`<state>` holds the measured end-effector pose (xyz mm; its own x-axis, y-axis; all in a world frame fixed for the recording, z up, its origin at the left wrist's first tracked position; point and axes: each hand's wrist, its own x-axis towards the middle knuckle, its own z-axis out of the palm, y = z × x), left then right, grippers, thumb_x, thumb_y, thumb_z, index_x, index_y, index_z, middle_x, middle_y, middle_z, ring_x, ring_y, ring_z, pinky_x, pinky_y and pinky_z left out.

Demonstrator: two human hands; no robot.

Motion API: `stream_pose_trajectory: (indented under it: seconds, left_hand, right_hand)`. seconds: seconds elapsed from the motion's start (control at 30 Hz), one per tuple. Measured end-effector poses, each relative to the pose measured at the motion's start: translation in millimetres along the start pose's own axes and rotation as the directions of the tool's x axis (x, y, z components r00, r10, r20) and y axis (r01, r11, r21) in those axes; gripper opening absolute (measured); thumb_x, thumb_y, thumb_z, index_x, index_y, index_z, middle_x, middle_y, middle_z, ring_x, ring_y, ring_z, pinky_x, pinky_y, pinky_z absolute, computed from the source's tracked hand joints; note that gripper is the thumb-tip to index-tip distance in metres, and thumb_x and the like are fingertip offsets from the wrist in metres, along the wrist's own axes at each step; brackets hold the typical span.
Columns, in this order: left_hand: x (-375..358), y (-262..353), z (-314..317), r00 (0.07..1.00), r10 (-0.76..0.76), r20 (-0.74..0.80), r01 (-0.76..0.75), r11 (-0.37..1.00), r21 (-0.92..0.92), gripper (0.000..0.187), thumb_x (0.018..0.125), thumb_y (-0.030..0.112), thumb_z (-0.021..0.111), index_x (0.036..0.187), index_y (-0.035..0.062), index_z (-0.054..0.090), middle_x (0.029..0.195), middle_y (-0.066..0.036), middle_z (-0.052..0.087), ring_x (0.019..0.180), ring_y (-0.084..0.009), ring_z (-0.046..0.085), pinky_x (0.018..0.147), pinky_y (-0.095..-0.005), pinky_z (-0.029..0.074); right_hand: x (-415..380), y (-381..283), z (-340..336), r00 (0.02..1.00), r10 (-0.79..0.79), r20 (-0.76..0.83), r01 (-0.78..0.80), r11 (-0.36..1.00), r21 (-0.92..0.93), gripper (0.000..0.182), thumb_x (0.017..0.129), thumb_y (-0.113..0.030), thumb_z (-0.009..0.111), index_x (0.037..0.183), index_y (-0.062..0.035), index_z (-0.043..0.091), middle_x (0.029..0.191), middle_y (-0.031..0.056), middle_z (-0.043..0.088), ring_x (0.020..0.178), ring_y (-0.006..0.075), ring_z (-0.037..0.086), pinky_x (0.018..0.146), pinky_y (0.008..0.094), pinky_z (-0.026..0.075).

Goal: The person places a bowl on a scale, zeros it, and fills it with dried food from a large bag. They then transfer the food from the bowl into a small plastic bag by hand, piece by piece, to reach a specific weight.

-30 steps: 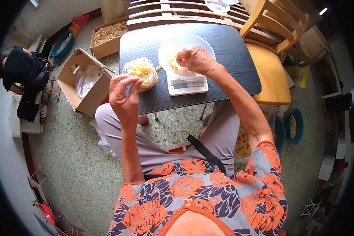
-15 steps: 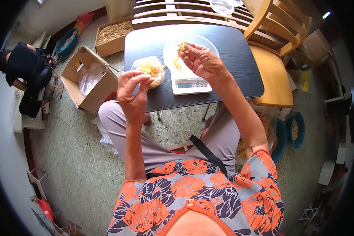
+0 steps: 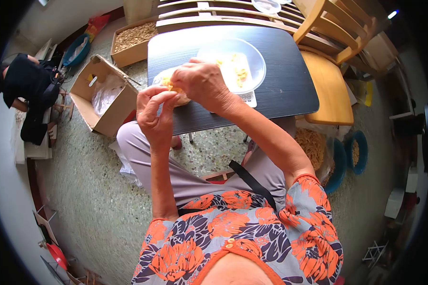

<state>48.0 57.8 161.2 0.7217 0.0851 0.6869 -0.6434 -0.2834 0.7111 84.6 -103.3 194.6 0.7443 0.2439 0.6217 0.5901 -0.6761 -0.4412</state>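
Note:
On the dark table (image 3: 280, 90), a clear plastic bag (image 3: 180, 100) holds yellow-orange dried pieces (image 3: 168, 84). My left hand (image 3: 154, 114) pinches the near left edge of this bag between thumb and fingers. Over the bag's mouth, my right hand (image 3: 202, 85) is closed with its back toward me, so its fingertips and anything in them are hidden. Right of it, a translucent bowl (image 3: 257, 61) with more yellow pieces (image 3: 241, 73) rests on a white kitchen scale (image 3: 248, 98). My right forearm covers much of the scale, and its display is out of sight.
A wooden chair (image 3: 325, 90) stands against the table's right side. At left are an open cardboard box (image 3: 92, 107) and a seated person (image 3: 31, 85). A shallow box (image 3: 134, 39) of dried pieces lies behind. Blue basins (image 3: 338, 164) sit on the floor at right.
My right hand has moved left and down from above the bowl to the bag, with the dried pieces it held no longer visible. My left hand stays at the bag.

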Motion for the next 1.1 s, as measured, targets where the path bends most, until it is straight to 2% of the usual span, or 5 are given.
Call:
stream_pose_trajectory:
  seconds: [0.23,0.4,0.53,0.8,1.1]
  left_hand:
    - [-3.2,3.4,1.8,0.998,-0.018,0.06,0.019,1.0,-0.001,0.015,0.081,-0.005,0.079,0.094,0.002,0.075,0.103,-0.007,0.066,0.102,-0.0191,0.063,0.092,-0.0326,0.051]
    - [1.2,-3.3,1.7,0.999,-0.04,0.0,0.04,0.999,-0.031,0.014,0.081,0.0,0.081,0.092,0.0043,0.075,0.1,-0.006,0.066,0.096,-0.0196,0.063,0.088,-0.0322,0.05]
    - [-1.5,-1.5,0.4,0.999,-0.053,0.006,0.053,0.998,-0.032,0.013,0.081,0.0,0.081,0.092,0.0042,0.074,0.101,-0.006,0.066,0.097,-0.0202,0.063,0.089,-0.0329,0.05]
    - [0.5,-1.9,2.8,0.999,-0.04,-0.004,0.04,0.999,-0.006,0.013,0.081,0.001,0.081,0.091,0.0042,0.073,0.1,-0.006,0.066,0.097,-0.0207,0.063,0.088,-0.0333,0.05]
    - [-0.2,-4.1,-0.6,0.999,-0.054,-0.011,0.053,0.998,-0.025,0.013,0.082,0.0,0.081,0.092,0.0037,0.073,0.099,-0.006,0.066,0.096,-0.0206,0.063,0.088,-0.0332,0.05]
  right_hand:
    - [3.6,8.8,2.8,0.943,-0.121,0.311,0.217,0.931,-0.294,0.01,0.083,-0.016,0.066,0.082,-0.011,0.074,0.093,0.0072,0.062,0.096,0.0255,0.06,0.078,0.0379,0.053]
    - [5.1,33.5,-31.3,0.982,-0.134,0.132,0.098,0.962,0.254,0.03,0.087,0.002,0.066,0.115,-0.0078,0.073,0.087,0.0134,0.073,0.078,0.0243,0.073,0.074,0.0348,0.058]
    - [2.2,68.8,-77.3,0.898,0.196,0.393,0.013,0.883,-0.47,0.02,0.089,-0.003,0.06,0.109,-0.0077,0.061,0.092,0.0172,0.069,0.092,0.0377,0.067,0.083,0.0478,0.053]
    - [-3.5,71.8,-79.9,0.69,0.412,0.595,-0.01,0.828,-0.561,0.028,0.087,-0.002,0.055,0.115,-0.0065,0.057,0.11,0.016,0.068,0.106,0.0351,0.065,0.089,0.0434,0.051]
    - [-4.1,83.8,-82.3,0.922,0.29,0.255,-0.155,0.883,-0.444,0.024,0.091,0.003,0.051,0.112,-0.005,0.062,0.096,0.0157,0.071,0.093,0.0326,0.071,0.084,0.0427,0.056]
